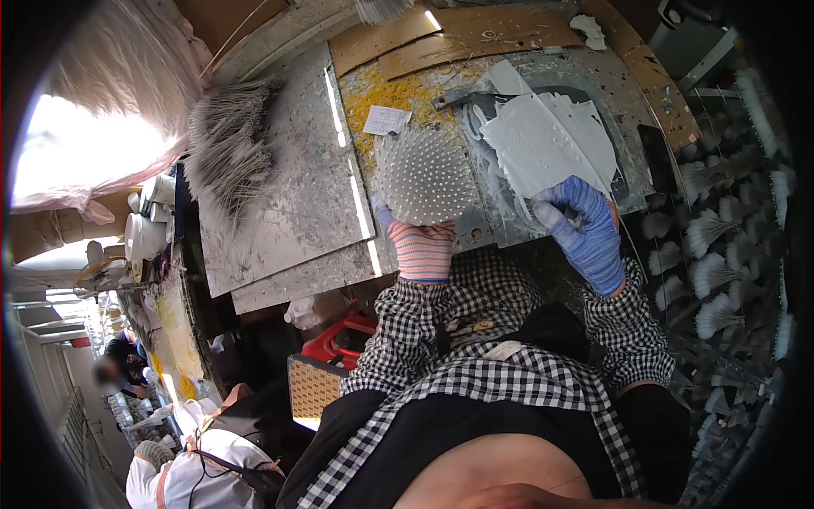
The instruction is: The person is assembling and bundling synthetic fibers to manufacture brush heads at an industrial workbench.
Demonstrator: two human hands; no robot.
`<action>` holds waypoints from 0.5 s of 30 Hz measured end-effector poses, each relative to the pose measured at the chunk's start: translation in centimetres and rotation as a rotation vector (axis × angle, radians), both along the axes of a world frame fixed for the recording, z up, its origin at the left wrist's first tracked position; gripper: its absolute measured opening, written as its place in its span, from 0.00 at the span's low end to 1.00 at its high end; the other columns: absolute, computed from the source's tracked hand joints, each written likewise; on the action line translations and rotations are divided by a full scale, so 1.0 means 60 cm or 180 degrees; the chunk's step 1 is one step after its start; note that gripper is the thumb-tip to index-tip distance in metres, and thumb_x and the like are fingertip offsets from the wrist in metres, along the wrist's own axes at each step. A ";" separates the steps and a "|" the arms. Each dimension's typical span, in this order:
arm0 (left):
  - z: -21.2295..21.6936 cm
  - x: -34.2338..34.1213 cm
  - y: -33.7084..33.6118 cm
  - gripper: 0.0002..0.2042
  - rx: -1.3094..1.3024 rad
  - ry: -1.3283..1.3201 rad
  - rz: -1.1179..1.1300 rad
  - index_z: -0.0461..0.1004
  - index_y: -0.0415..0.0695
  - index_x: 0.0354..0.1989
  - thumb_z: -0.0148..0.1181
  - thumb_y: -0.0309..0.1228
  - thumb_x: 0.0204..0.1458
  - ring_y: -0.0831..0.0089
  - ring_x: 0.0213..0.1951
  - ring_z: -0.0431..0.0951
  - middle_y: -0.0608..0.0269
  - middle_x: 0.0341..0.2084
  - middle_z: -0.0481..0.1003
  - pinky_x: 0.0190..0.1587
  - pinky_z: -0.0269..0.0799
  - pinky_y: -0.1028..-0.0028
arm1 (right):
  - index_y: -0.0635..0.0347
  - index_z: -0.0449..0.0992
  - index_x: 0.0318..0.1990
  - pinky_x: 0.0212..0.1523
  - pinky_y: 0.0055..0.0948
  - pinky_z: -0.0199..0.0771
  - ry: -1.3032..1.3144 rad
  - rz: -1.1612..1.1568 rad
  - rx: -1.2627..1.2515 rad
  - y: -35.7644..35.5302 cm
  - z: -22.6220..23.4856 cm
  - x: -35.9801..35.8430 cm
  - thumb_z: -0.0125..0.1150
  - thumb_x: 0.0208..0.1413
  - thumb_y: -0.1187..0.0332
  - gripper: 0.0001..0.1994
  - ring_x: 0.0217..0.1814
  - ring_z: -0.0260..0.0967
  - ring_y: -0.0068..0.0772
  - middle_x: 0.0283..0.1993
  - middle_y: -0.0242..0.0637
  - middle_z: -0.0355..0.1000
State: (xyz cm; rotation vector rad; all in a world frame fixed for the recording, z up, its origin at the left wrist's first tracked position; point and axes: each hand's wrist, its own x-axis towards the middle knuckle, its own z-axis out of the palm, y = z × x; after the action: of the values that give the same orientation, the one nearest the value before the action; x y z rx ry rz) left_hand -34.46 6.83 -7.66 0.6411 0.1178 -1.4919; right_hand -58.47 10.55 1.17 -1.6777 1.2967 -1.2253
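While left hand grips studded disc, right hand pinches white sheet alongside.

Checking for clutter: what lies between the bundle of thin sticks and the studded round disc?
In the head view, only a paint-splashed grey board lies between the bundle of thin sticks and the studded round disc.

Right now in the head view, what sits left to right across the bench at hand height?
Bundle of thin grey rods → spattered grey board → left hand holding a white studded disc → right hand at the white sheets → white feathery tufts.
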 end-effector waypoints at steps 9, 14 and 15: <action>0.061 0.040 -0.013 0.29 -0.0962 -0.0251 -0.0245 0.67 0.45 0.66 0.52 0.51 0.64 0.61 0.66 0.68 0.59 0.66 0.69 0.71 0.62 0.56 | 0.63 0.82 0.39 0.41 0.24 0.79 -0.0022 0.0010 0.0002 0.002 -0.008 -0.004 0.71 0.57 0.73 0.05 0.37 0.78 0.21 0.35 0.33 0.81; 0.072 0.075 -0.045 0.30 -0.1422 -0.1305 -0.0146 0.62 0.44 0.68 0.63 0.40 0.60 0.59 0.65 0.69 0.54 0.64 0.68 0.69 0.65 0.55 | 0.63 0.82 0.39 0.38 0.24 0.77 -0.0340 0.0047 0.0037 -0.006 -0.001 -0.008 0.71 0.56 0.72 0.06 0.36 0.77 0.20 0.34 0.32 0.81; 0.076 0.079 -0.055 0.30 -0.1474 -0.1690 -0.0106 0.62 0.43 0.68 0.63 0.37 0.59 0.59 0.65 0.69 0.53 0.63 0.69 0.68 0.65 0.55 | 0.63 0.83 0.39 0.38 0.24 0.77 -0.0259 0.0032 0.0009 -0.010 0.004 -0.008 0.72 0.56 0.72 0.06 0.36 0.76 0.20 0.34 0.32 0.81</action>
State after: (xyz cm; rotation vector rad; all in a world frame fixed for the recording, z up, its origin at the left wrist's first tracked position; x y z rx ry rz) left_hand -29.72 3.52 -3.07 0.6366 -0.6316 -1.2725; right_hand -58.95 9.93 1.39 -1.6136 1.2390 -1.2719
